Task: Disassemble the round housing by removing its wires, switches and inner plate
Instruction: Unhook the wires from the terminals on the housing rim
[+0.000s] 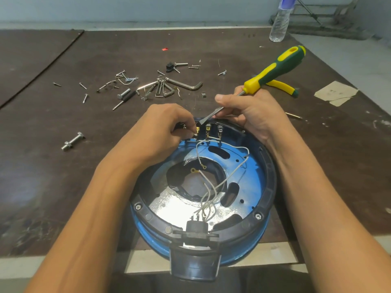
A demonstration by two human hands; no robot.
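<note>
Evidently a terminal is being pried free: the round housing [265,187] lies open side up at the near edge of the counter [63,176]. At its far rim the left hand [160,132] pinches the end of one of the white wires [239,147] at the switches [208,129]. The right hand [249,111] closes around the shaft of the screwdriver [281,66], blade tip against that switch, probably to lever the connector off. Other wires loop across the blue inner plate [251,174] toward a black plug [195,227] at the near rim and could snag. Beyond the housing lie loose screws [83,85] and hex keys [184,83]; to its left, a bolt [73,141].
</note>
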